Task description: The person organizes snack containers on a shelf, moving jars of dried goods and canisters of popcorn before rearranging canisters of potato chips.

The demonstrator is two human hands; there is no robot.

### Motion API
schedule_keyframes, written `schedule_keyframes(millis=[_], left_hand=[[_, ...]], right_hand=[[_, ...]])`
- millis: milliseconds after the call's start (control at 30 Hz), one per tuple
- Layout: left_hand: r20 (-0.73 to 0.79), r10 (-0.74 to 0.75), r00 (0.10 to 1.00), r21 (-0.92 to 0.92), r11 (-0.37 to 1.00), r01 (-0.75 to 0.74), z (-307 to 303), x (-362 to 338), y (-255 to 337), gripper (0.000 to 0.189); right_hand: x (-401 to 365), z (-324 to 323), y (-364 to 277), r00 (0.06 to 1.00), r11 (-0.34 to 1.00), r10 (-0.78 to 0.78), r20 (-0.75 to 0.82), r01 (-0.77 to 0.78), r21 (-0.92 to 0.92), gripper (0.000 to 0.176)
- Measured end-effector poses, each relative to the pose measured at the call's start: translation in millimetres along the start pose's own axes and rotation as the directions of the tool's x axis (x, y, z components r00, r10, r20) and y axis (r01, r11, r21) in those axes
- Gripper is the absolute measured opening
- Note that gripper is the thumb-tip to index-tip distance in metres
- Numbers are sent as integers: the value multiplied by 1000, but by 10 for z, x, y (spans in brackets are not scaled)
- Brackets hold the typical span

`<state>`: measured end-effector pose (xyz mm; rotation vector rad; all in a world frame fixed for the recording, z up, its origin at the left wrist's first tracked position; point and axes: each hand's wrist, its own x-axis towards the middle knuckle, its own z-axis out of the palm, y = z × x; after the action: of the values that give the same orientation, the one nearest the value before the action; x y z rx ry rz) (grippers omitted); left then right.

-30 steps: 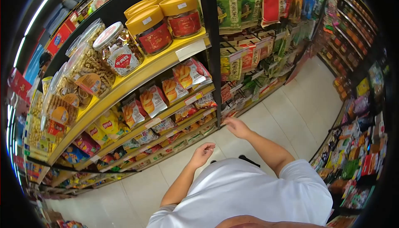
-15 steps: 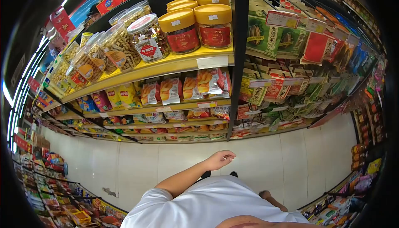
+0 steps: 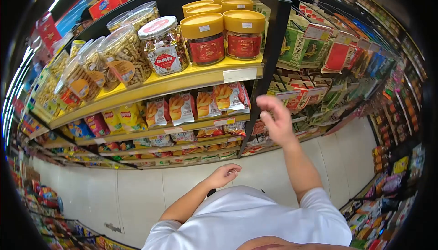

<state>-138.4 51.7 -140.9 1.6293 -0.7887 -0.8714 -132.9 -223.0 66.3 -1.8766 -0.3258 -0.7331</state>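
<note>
My right hand (image 3: 277, 121) is raised in front of the shelf's black upright post (image 3: 273, 44). Its thumb and fingers are apart, with nothing between them. Close to it on the left is a red and white snack bag (image 3: 229, 97) on the second shelf. Lower down, my left hand (image 3: 223, 176) hangs in front of my body over the floor, fingers loosely bent with a gap, no object seen in it. Above, on the yellow top shelf, stand yellow-lidded jars (image 3: 244, 34) with red labels and a clear jar (image 3: 163, 47) with a white lid.
Clear tubs of twisted snacks (image 3: 122, 56) line the top shelf's left part. Yellow chip bags (image 3: 132, 115) stand below. Green packets (image 3: 302, 49) hang on hooks right of the post. Tiled floor (image 3: 141, 190) runs between this shelf and racks behind me.
My right arm has come up from low beside my body to the shelf front, its hand opening forward. My left hand has shifted slightly left. The view has tilted and moved closer to the shelf.
</note>
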Motion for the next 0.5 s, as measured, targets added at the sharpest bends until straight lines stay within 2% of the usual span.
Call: schedule_keyframes(millis=[67, 133, 200, 267, 367, 400, 467, 500], left_hand=[[-48, -9, 999, -20, 1000, 8, -328, -150, -9, 31], [-116, -50, 992, -56, 998, 44, -641, -308, -76, 31], [-149, -26, 988, -86, 996, 14, -909, -451, -244, 30], [-149, -31, 988, -109, 994, 15, -1100, -558, -347, 30], [-95, -59, 994, -131, 990, 46, -1333, -657, -420, 29], [-78, -54, 996, -136, 990, 43, -1388, -655, -449, 29], [-52, -36, 998, -142, 989, 29, -1470, -637, -513, 29], [-43, -24, 999, -142, 990, 17, -1505, -612, -541, 29]], right_hand=[[490, -23, -276, 945, 917, -328, -4, 317, -242, 31], [872, 3, -642, 902, 830, -432, -8, 394, -396, 32], [1249, 46, -930, 854, 733, -519, 20, 457, -504, 33], [1574, 74, -1114, 835, 648, -550, 29, 448, -616, 34], [1994, 96, -1350, 865, 507, -475, 159, 417, -755, 31], [2083, 94, -1407, 907, 452, -375, 191, 359, -816, 34], [2308, 76, -1446, 931, 313, -209, 300, 354, -881, 38], [2370, 105, -1526, 959, 344, -64, 278, 282, -896, 38]])
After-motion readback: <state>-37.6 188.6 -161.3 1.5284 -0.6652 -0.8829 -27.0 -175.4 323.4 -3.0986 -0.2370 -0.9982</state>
